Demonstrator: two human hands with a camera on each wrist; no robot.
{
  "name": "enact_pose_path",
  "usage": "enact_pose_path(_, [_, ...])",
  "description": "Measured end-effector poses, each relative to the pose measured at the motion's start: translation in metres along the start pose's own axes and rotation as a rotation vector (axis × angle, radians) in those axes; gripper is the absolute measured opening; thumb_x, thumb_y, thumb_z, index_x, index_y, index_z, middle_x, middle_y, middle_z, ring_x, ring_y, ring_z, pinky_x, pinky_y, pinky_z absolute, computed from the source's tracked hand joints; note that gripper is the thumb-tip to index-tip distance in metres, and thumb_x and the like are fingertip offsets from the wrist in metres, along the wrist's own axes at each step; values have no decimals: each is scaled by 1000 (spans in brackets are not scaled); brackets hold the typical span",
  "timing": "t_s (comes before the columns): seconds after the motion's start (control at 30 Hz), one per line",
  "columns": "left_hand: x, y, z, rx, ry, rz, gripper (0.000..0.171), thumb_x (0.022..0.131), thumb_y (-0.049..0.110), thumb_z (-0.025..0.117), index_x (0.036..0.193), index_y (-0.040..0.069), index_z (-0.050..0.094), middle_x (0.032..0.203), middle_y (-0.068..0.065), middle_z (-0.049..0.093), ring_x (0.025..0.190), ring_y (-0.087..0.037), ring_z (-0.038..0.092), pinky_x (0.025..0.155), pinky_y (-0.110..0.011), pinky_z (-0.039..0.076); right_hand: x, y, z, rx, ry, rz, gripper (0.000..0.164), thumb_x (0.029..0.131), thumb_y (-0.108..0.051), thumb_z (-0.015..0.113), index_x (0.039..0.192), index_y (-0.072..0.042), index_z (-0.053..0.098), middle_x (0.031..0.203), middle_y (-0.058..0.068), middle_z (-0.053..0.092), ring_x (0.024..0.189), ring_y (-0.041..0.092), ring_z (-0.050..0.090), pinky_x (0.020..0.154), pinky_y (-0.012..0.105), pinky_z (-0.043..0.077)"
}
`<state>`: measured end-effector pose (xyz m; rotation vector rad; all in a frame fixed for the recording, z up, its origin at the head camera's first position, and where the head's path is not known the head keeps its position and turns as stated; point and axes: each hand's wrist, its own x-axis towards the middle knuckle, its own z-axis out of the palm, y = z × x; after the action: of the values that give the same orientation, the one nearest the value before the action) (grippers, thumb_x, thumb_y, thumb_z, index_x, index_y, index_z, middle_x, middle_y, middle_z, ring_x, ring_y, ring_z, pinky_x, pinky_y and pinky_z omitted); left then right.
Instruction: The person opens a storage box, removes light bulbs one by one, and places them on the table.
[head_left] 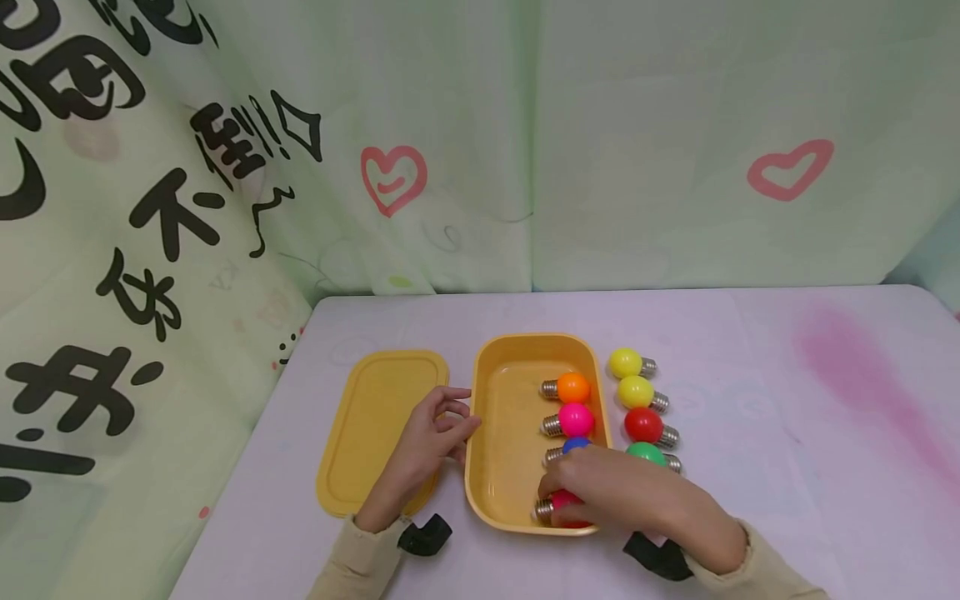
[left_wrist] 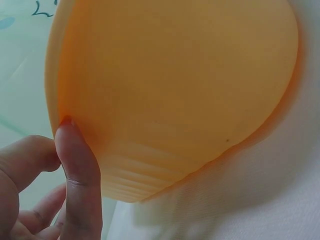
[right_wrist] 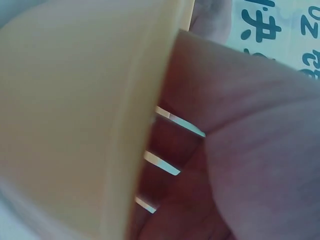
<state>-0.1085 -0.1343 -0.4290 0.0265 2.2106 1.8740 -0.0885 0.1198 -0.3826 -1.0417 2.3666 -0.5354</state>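
Observation:
A yellow plastic box [head_left: 510, 467] holds toy light bulbs along its right side: an orange bulb [head_left: 573, 388], a pink bulb [head_left: 575, 420], a blue bulb [head_left: 576, 444] and a red bulb [head_left: 566, 507]. My right hand [head_left: 615, 483] reaches over the right rim, thumb and fingers around the red bulb, which lies near the front corner. The box wall [right_wrist: 75, 120] hides those fingertips in the right wrist view. On the left side, my left hand [head_left: 431, 437] pinches the box's rim between thumb [left_wrist: 77, 160] and index finger.
A flat yellow lid [head_left: 382, 425] lies left of the box, partly behind the left hand. Right of the box, two yellow bulbs [head_left: 636, 391], a red-headed bulb [head_left: 643, 425] and a green bulb [head_left: 647, 452] stand in a line. A printed curtain [head_left: 637, 167] hangs behind the table.

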Motion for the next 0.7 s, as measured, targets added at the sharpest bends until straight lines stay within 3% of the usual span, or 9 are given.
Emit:
enact_pose_path(0.47, [0, 1, 1, 2, 13, -8, 43, 92, 11, 70, 130, 3, 52, 102, -11, 55, 61, -16, 56, 57, -23, 55, -13, -2, -12, -81, 111, -60, 20, 87, -30, 76, 104, -21, 73, 94, -15, 64, 86, 4, 59, 82, 27, 56])
enact_pose_path(0.7, [0, 0, 1, 5, 15, -10, 43, 92, 12, 71, 131, 4, 52, 103, -11, 55, 62, -16, 57, 57, -23, 55, -23, -4, -23, -108, 160, -58, 23, 86, -27, 78, 108, -22, 74, 106, -12, 68, 104, 11, 62, 87, 29, 56])
